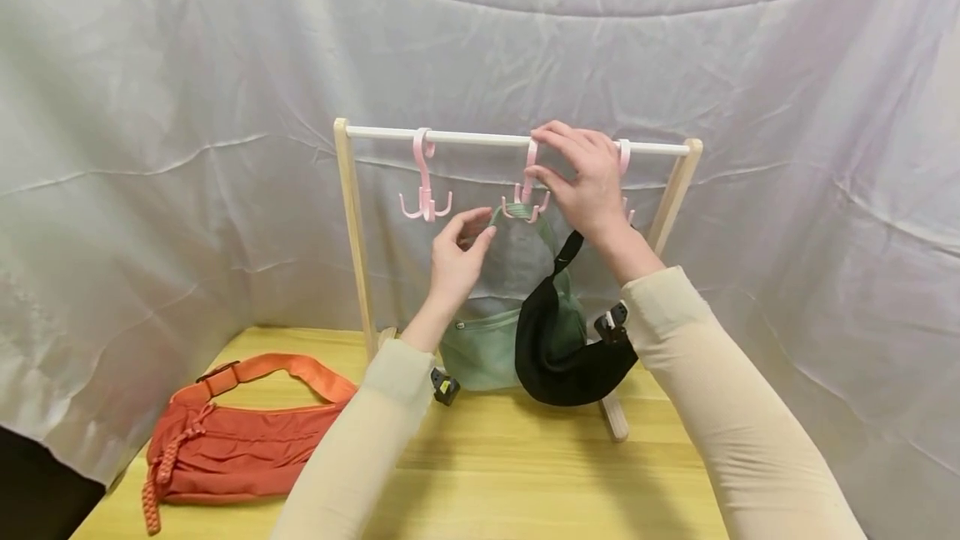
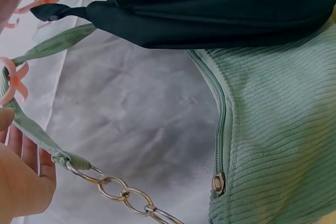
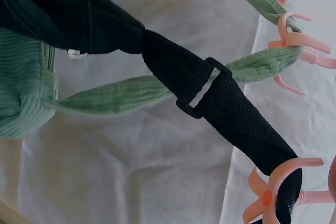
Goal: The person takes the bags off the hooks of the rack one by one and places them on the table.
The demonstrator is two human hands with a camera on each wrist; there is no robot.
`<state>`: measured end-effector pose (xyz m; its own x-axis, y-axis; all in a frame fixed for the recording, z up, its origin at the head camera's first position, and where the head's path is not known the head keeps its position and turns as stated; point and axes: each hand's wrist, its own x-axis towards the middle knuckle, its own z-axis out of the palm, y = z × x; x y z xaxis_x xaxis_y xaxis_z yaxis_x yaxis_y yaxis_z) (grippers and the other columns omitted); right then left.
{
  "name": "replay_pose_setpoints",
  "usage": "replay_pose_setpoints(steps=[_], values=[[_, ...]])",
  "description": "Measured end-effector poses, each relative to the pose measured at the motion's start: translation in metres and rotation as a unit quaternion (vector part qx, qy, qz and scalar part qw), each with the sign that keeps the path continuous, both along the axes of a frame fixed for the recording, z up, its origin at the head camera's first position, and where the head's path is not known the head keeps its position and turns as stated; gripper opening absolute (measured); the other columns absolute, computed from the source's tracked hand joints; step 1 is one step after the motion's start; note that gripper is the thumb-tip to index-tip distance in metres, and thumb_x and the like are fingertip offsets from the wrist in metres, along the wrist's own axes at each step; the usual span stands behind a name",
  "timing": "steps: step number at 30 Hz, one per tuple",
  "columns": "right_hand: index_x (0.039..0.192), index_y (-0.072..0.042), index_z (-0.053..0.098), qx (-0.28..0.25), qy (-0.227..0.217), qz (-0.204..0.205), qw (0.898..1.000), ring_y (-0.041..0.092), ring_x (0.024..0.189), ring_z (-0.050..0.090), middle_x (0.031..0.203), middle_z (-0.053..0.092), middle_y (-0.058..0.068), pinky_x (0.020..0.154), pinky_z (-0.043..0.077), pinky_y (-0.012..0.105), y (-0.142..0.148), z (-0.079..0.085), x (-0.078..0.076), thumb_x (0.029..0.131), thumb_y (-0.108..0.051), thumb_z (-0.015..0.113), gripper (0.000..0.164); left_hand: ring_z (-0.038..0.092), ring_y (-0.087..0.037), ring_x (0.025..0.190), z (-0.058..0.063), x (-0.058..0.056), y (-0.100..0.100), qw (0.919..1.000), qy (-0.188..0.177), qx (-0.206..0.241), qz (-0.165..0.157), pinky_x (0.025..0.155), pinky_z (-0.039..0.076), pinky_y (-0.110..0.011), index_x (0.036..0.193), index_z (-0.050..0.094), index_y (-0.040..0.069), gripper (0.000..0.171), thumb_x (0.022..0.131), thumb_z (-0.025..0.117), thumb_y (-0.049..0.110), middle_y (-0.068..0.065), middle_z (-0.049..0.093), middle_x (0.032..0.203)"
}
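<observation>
A green corduroy shoulder bag [image 2: 278,108] hangs by its strap [image 2: 39,132] from the middle pink hook [image 1: 537,208]. My left hand [image 1: 456,263] is at the left side of that strap, thumb in front and fingers behind. At the strap's lower end there is a metal chain [image 2: 125,193]. My right hand [image 1: 588,177] holds the upper stem of the middle hook between thumb and fingers, just below the rail. A black bag [image 1: 570,373] hangs by its buckled strap [image 3: 231,114] from the right pink hook [image 3: 268,198], overlapping the green bag.
The rack has a white rail [image 1: 480,138] between wooden posts [image 1: 350,232]. Another pink hook [image 1: 424,182] hangs bare on the left. An orange-red bag [image 1: 240,448] lies on the wooden table [image 1: 480,482] at left. Grey cloth [image 1: 225,65] surrounds the table.
</observation>
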<state>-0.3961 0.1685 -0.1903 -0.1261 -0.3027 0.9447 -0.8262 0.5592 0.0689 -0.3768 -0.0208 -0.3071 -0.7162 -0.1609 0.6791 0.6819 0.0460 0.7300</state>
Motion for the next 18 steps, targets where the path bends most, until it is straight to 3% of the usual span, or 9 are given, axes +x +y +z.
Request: replay_pose_setpoints(steps=[4,12,18], values=[[0.122,-0.005,0.075,-0.003,-0.007,0.002,1.000,0.033,0.111,0.064,0.122,0.074,0.011,0.105,0.040,0.046,0.0009,-0.0016,0.0019,0.082,-0.020,0.086,0.044,0.069,-0.021,0.094,0.0005,-0.0034,0.0012,0.9999,-0.013,-0.005,-0.004,0.079,0.054,-0.021,0.122,0.073,0.002,0.026,0.096,0.073,0.006,-0.014,0.074,0.116],[0.121,-0.005,0.075,-0.008,0.001,0.008,1.000,0.032,0.109,0.064,0.121,0.074,0.010,0.104,0.040,0.046,-0.0030,-0.0030,0.0034,0.081,-0.021,0.087,0.044,0.060,-0.010,0.084,0.0034,-0.0086,0.0024,0.9998,0.002,-0.016,0.010,0.075,0.050,-0.021,0.116,0.075,0.002,0.023,0.094,0.077,0.007,-0.012,0.071,0.110],[0.120,-0.005,0.076,-0.014,0.009,0.010,1.000,0.031,0.109,0.064,0.119,0.075,0.010,0.102,0.040,0.045,-0.0043,-0.0018,0.0050,0.079,-0.021,0.088,0.045,0.067,-0.019,0.094,0.0057,-0.0065,0.0046,1.0000,0.002,0.002,-0.004,0.083,0.055,-0.023,0.116,0.074,-0.001,0.021,0.096,0.074,0.006,-0.015,0.071,0.112]])
